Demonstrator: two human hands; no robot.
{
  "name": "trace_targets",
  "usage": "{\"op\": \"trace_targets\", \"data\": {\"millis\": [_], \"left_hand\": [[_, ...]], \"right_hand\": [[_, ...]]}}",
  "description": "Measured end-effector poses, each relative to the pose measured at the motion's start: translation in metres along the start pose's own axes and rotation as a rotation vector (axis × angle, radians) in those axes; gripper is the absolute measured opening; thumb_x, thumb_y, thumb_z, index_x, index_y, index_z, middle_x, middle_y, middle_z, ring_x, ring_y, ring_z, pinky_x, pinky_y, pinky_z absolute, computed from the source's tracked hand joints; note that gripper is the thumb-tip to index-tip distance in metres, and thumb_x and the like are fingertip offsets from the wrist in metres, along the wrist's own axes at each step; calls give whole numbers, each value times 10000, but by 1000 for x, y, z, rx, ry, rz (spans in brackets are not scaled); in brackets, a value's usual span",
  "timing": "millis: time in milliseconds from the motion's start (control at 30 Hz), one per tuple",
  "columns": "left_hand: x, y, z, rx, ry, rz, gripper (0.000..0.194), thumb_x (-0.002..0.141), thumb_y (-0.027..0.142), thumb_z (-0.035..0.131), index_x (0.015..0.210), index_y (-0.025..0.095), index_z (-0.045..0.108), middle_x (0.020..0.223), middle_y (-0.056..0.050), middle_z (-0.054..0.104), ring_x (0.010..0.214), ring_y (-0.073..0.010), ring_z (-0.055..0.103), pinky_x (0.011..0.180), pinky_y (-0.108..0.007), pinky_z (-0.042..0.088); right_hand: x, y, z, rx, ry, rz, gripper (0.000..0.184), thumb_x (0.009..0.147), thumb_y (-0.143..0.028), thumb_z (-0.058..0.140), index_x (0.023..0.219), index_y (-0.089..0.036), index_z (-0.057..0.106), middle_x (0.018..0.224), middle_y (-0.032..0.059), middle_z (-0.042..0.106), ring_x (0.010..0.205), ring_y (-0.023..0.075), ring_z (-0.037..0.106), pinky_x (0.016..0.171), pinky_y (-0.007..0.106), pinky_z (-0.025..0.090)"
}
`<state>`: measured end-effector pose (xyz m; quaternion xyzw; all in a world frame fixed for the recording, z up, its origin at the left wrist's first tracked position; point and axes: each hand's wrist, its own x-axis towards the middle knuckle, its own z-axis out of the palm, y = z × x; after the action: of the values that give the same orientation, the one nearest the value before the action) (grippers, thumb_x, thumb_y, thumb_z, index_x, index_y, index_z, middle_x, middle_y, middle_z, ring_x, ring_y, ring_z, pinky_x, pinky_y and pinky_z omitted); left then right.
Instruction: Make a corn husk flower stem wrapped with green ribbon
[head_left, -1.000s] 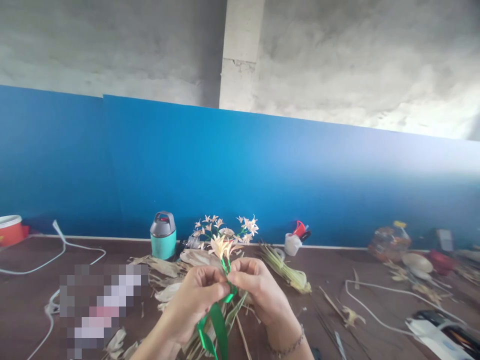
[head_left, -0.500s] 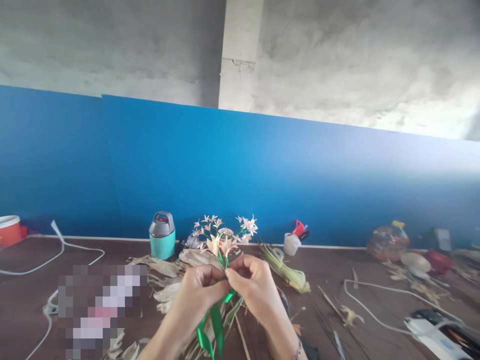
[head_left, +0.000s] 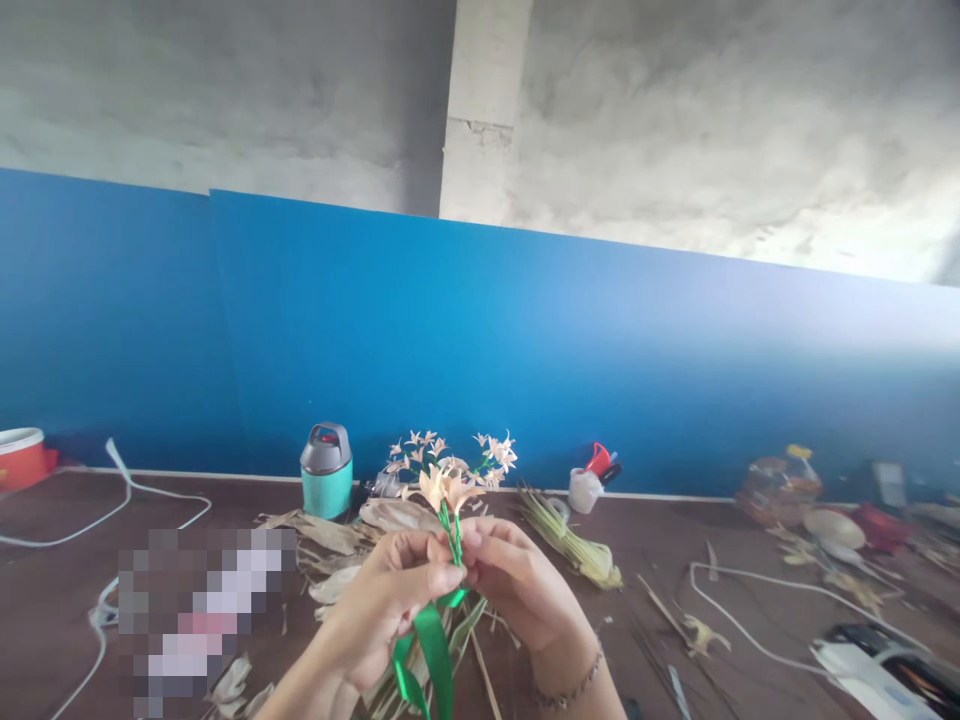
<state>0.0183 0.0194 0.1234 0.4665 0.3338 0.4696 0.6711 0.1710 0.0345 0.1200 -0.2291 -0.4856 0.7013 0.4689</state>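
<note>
1. The left hand [head_left: 394,595] is clamped on the green-wrapped stems [head_left: 453,530], its thumb and fingertips pressed together around them.
2. The right hand [head_left: 521,580] is drawn in from the other side, thumb and fingers close together and touching the stems; whether it clamps them cannot be told. A bracelet [head_left: 574,690] circles its wrist.
3. The stems stand nearly upright above the middle of the desk [head_left: 637,540] and carry 2 cream lily-shaped flowers [head_left: 433,488].
4. Below the fingers, a glossy green ribbon [head_left: 437,655] hangs in a loop in front of dry plant strips.
5. Dried leaves [head_left: 330,535] lie spread to the left of the hands; a bundle of pale green strips [head_left: 581,550] lies to the right, slanting from the desk's far edge.
6. Behind the held flowers, smaller blossoms [head_left: 499,455] show in 2 clusters near the far edge.
7. Along that edge stand a turquoise container [head_left: 326,490] with a grey handled lid, left of the blossoms, and a white cup [head_left: 585,490] holding a red-handled tool [head_left: 598,460], right of them.
8. A blue partition [head_left: 412,330] rises behind the desk.
</note>
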Motion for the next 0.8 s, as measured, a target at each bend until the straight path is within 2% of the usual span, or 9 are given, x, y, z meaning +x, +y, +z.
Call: {"op": "trace_targets", "data": {"millis": [67,200,267,433,600,733,800], "left_hand": [[-1,-1,-2,-61,-63,-20,257,575,288,765,527,164,545,354,112,299,362,-28,138,366,-206,44],[-2,-5,0,-188,-143,-88,221,536,235,791,557,163,583,320,121,293,326,-16,121,353,-205,23],[-3,-6,3,-226,-174,-110,214,524,201,789,530,158,580,307,114,314,314,-10,132,355,-202,19],[-3,-5,6,-221,-201,-112,192,532,194,783,521,146,597,354,64,471,316,-1,148,358,-195,29],[-3,-6,2,-260,-256,-133,106,548,195,754,599,151,672,328,82,418,298,-12,182,326,-185,82],[-4,-7,4,-248,-255,-120,130,524,220,764,559,163,652,322,94,389,296,-11,163,328,-184,75],[-5,-6,6,-170,-247,-97,172,523,271,768,547,170,631,352,85,424,312,-15,207,356,-182,103]], "right_hand": [[1,3,-3,92,-86,34,236,742,-303,710,634,-111,625,560,-34,443,509,56,376,481,171,293],[2,8,-10,172,-304,86,199,763,-289,694,791,-91,700,388,-94,372,308,2,195,331,142,129],[3,10,-12,188,-347,75,193,732,-280,718,772,-91,716,345,-92,392,265,-5,187,309,147,103],[4,11,-10,186,-287,57,174,701,-251,735,732,-80,729,321,-88,409,248,-16,211,312,142,117],[2,8,-7,192,-283,58,176,665,-253,751,696,-81,726,408,-23,555,244,-22,233,275,134,100],[0,6,-4,192,-291,81,187,652,-261,757,648,-79,713,358,-45,504,240,-21,234,280,135,97],[-1,3,-2,176,-267,86,206,643,-270,763,611,-76,699,361,-47,497,245,-25,234,286,139,94]]}}
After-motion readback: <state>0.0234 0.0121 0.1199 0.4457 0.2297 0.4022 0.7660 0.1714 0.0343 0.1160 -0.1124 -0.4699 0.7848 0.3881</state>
